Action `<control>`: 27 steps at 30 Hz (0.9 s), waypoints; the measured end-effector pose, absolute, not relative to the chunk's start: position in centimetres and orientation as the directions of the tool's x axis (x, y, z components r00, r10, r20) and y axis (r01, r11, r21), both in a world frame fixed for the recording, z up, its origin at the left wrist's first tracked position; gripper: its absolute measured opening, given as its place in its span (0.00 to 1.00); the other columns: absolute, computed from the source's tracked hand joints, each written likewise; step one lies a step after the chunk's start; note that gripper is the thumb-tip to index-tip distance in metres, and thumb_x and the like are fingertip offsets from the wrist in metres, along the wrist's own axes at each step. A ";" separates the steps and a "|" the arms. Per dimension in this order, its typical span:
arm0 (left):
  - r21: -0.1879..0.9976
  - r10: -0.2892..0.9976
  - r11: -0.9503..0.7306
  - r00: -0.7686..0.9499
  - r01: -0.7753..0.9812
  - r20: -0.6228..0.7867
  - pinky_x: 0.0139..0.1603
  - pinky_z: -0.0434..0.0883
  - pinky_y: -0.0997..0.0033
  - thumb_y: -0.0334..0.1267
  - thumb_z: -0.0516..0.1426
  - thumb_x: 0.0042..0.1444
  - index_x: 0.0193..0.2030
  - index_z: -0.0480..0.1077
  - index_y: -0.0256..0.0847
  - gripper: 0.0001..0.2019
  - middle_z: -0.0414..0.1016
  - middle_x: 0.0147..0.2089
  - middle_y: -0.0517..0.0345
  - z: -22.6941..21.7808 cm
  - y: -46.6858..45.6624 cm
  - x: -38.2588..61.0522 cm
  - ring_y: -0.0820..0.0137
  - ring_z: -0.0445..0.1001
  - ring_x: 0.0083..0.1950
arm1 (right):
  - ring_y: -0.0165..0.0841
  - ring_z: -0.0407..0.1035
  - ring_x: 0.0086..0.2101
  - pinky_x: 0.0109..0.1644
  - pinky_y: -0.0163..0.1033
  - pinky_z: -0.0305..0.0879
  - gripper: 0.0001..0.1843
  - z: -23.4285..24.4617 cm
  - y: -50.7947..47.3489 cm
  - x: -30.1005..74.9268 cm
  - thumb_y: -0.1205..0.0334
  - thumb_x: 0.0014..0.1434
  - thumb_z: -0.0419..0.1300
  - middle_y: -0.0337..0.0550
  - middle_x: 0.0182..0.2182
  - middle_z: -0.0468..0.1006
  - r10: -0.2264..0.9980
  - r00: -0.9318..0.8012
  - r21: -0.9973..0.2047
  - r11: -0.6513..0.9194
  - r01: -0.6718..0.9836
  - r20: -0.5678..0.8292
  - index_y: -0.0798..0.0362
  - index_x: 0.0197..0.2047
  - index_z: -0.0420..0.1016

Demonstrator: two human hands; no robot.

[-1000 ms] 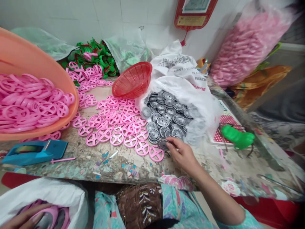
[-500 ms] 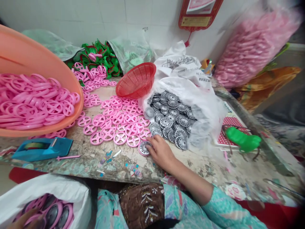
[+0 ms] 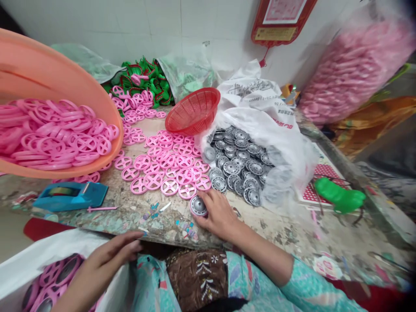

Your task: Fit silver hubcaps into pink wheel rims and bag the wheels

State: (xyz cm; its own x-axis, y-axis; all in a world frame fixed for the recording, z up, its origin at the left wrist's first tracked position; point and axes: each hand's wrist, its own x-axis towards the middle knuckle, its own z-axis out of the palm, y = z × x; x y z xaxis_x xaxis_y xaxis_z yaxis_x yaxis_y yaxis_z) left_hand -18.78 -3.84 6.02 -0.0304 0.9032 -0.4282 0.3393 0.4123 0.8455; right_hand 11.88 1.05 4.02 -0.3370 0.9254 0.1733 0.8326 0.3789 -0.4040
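My right hand [image 3: 218,213] grips a pink toy wheel with a grey hubcap disc [image 3: 198,206] seated on it, at the table's front part. Thumb and fingers are round its right side. My left hand [image 3: 112,255] is stretched out above the white sack [image 3: 65,241], its fingers straight with nothing in them. Inside that sack lie pink wheels fitted with grey discs [image 3: 66,273]. Just behind my right hand spread many loose pink spoked wheels [image 3: 169,186]. Beside them, grey discs [image 3: 231,167] spill from a white plastic bag [image 3: 276,121].
An orange basin [image 3: 61,65] full of pink wheels tilts at left, above a blue tape dispenser [image 3: 73,196]. A red basket [image 3: 195,110] and green parts [image 3: 146,73] stand behind. At right lie a green piece [image 3: 339,195] and a large bag of pink parts [image 3: 357,69].
My left hand has come up out of the white sack and moved right towards the table edge. My right hand has shifted its hold round the wheel and disc. The view has turned slightly left.
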 end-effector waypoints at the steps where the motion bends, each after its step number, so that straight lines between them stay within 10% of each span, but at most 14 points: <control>1: 0.852 0.874 0.440 0.086 0.283 -0.479 0.40 0.72 0.63 0.52 0.60 0.49 0.48 0.73 0.43 0.22 0.79 0.39 0.52 5.8 -3.5 -16.9 0.62 0.76 0.39 | 0.43 0.60 0.45 0.50 0.47 0.60 0.30 4.5 0.7 11.8 0.53 0.55 0.59 0.53 0.46 0.65 0.909 -0.371 -0.439 0.416 0.796 0.189 0.55 0.58 0.61; 5: 0.852 0.793 0.523 0.380 -0.025 -0.475 0.44 0.71 0.63 0.46 0.59 0.52 0.59 0.61 0.45 0.27 0.76 0.46 0.52 4.9 -1.7 -9.5 0.64 0.75 0.43 | 0.41 0.60 0.46 0.50 0.46 0.60 0.31 6.4 -0.7 11.6 0.56 0.55 0.59 0.51 0.47 0.64 0.846 -0.485 -0.534 0.522 0.665 0.223 0.53 0.60 0.58; 12: 0.772 0.792 0.544 0.504 -0.327 -0.345 0.43 0.71 0.68 0.35 0.61 0.51 0.46 0.69 0.42 0.15 0.76 0.41 0.55 4.2 -0.6 -5.1 0.67 0.74 0.43 | 0.39 0.60 0.47 0.51 0.44 0.62 0.39 7.3 -1.4 12.4 0.56 0.51 0.65 0.47 0.48 0.62 0.884 -0.443 -0.772 0.384 0.506 0.150 0.47 0.63 0.54; 21: 0.794 0.845 0.476 0.448 -0.378 -0.293 0.34 0.73 0.68 0.36 0.61 0.51 0.45 0.70 0.41 0.13 0.74 0.37 0.56 3.4 -1.5 -5.4 0.69 0.74 0.33 | 0.32 0.69 0.37 0.41 0.37 0.66 0.13 5.2 -0.9 11.2 0.57 0.60 0.57 0.40 0.38 0.74 0.934 -0.357 -0.998 0.038 0.055 0.016 0.51 0.47 0.69; 27: 0.849 0.838 0.456 0.451 -0.269 -0.307 0.37 0.73 0.66 0.40 0.59 0.54 0.48 0.70 0.43 0.15 0.74 0.41 0.55 2.7 -1.3 -5.9 0.66 0.73 0.37 | 0.33 0.70 0.38 0.43 0.38 0.65 0.15 4.8 -1.2 11.2 0.56 0.59 0.58 0.40 0.38 0.76 0.938 -0.348 -0.978 0.076 0.197 0.003 0.51 0.49 0.69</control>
State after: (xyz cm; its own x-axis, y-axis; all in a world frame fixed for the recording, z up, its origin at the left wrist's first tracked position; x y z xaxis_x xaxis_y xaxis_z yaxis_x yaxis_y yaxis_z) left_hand -5.86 -1.27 2.71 0.4514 0.8379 -0.3069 -0.2690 0.4557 0.8485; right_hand 11.16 -1.18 4.77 -0.3479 0.9375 0.0029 0.1965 0.0760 -0.9776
